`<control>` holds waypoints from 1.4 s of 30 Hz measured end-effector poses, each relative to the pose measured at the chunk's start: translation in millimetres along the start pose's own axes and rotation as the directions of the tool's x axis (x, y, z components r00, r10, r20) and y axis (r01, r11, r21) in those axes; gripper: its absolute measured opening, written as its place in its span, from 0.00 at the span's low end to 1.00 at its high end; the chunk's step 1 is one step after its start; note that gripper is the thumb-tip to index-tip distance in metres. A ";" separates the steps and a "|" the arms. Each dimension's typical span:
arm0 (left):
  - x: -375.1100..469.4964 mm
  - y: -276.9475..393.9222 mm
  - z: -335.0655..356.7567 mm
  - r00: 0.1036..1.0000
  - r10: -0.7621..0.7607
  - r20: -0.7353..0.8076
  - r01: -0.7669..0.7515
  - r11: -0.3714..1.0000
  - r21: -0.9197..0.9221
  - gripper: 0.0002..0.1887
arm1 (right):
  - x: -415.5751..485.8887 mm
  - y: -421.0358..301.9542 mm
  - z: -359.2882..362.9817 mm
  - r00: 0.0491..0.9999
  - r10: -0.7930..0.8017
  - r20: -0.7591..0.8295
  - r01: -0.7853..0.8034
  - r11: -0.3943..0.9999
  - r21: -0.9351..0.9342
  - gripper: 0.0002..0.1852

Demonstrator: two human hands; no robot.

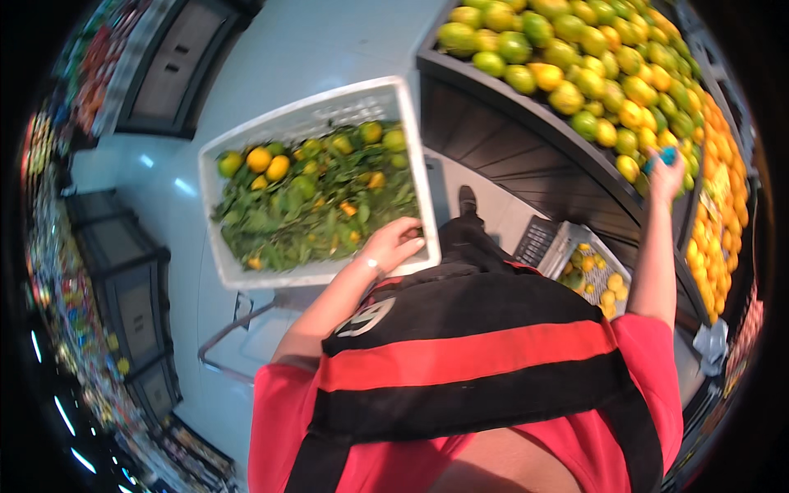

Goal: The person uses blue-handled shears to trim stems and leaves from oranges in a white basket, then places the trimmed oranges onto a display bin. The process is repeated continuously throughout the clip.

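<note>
My left hand (pixel 394 243) is at the near right corner of a white plastic crate (pixel 320 278), its fingers curled just inside the rim. Whether it grips anything there is not plain. Inside the crate lie green leafy sprigs (pixel 296 222) with green and orange citrus fruits (pixel 268 161) among them. My right hand (pixel 667 175) reaches over the near end of a heap of yellow-green citrus (pixel 592 80) on a dark display stand. Between its fingers is a small blue object (pixel 663 158), too blurred to name, close against the fruits.
Orange citrus (pixel 715 246) fills the adjoining display section. On the floor by the stand, a white basket (pixel 607 262) holds yellow fruits. A metal tube frame (pixel 237 333) shows below the crate. Dark cabinets (pixel 132 302) and stocked shelves line the left.
</note>
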State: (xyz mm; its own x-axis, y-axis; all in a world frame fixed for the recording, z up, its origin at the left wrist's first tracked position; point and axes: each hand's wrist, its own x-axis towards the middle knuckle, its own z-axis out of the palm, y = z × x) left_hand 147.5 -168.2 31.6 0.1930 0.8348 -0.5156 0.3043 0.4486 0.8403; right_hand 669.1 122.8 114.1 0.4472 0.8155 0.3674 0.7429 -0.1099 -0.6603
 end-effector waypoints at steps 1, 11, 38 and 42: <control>1.8 -1.9 -9.3 0.995 0.096 -0.002 -0.095 0.984 0.153 0.22 | 0.8 -0.7 -1.5 0.995 0.097 0.005 -0.096 0.980 0.176 0.36; 76.6 -47.4 -83.2 0.789 -0.137 -0.599 0.526 0.654 0.544 0.43 | -73.0 -67.0 -43.8 0.944 0.167 0.286 -0.267 0.895 0.357 0.33; 137.1 -60.2 -97.0 0.830 -0.447 -0.332 0.523 0.420 0.742 0.35 | -162.2 -183.0 -6.2 0.782 0.186 0.594 -0.508 0.743 0.436 0.32; 116.9 -71.7 -72.3 0.874 -0.485 0.019 0.344 0.647 0.680 0.36 | -177.5 -205.9 8.1 0.730 0.146 0.668 -0.527 0.743 0.413 0.35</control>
State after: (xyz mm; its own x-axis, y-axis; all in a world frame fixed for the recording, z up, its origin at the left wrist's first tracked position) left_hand 80.8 -79.7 -76.8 0.0388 0.5066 -0.8613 0.8978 0.3608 0.2526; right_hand 432.8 5.3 179.5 0.1027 0.9586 -0.2657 0.1102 -0.2764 -0.9547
